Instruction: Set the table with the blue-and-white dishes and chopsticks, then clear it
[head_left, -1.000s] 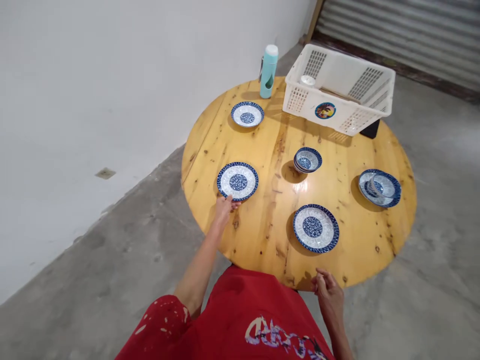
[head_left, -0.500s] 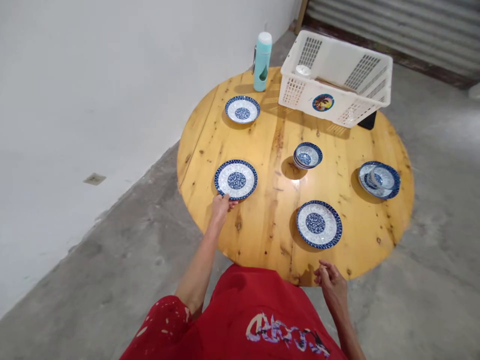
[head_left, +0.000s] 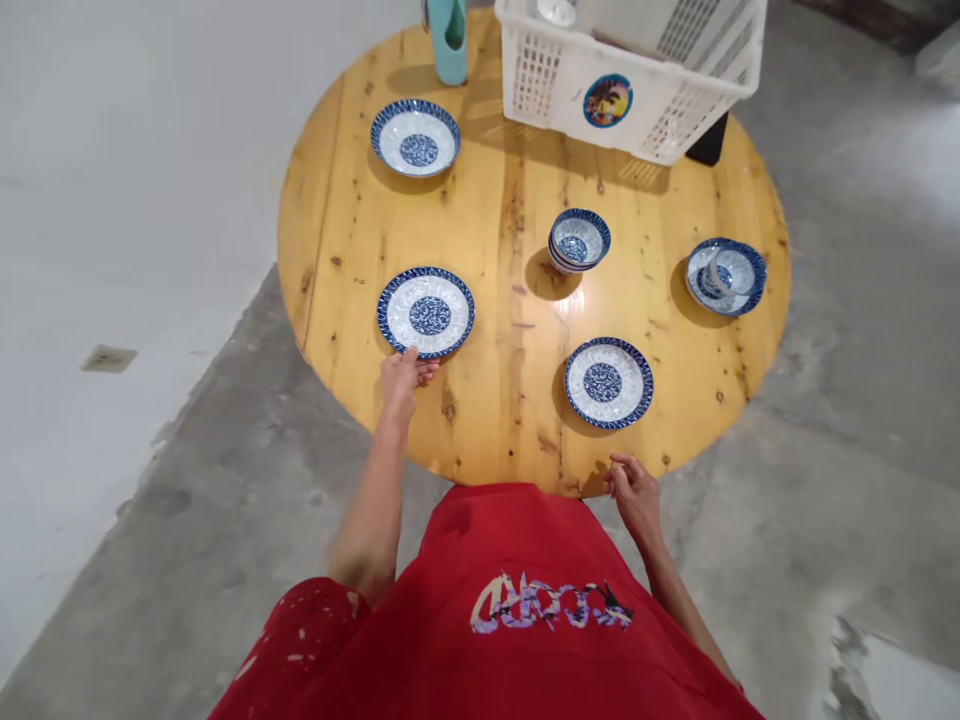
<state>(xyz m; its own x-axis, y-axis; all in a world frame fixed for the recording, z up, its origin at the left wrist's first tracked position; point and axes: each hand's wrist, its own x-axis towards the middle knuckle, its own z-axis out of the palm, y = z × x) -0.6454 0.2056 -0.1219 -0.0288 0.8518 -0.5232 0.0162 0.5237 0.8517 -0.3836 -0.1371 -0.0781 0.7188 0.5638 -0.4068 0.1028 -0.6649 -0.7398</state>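
Note:
My left hand (head_left: 406, 374) pinches the near rim of a blue-and-white plate (head_left: 429, 315) on the left side of the round table, thumb on top and fingers beneath the edge. Over the table's near edge, my right hand (head_left: 630, 486) holds nothing, its fingers loosely bent and apart. Just beyond it lies a second blue-and-white plate (head_left: 609, 383), not touched. Farther back on the left is a similar, deeper dish (head_left: 415, 138). A small stack of blue-rimmed bowls (head_left: 579, 240) stands near the middle. On the right, a clear glass (head_left: 726, 275) rests in another patterned dish (head_left: 701, 255).
A white plastic basket (head_left: 559, 85) stands at the back of the wooden table (head_left: 487, 420), with a black flat object (head_left: 707, 142) partly beneath its right corner. Left of the basket is a turquoise bottle (head_left: 448, 45). A white wall (head_left: 135, 180) runs along the left.
The view has tipped down and shifted right, so everything sits higher and farther left. My left hand keeps its hold on the plate's rim, and my right hand stays by the table edge.

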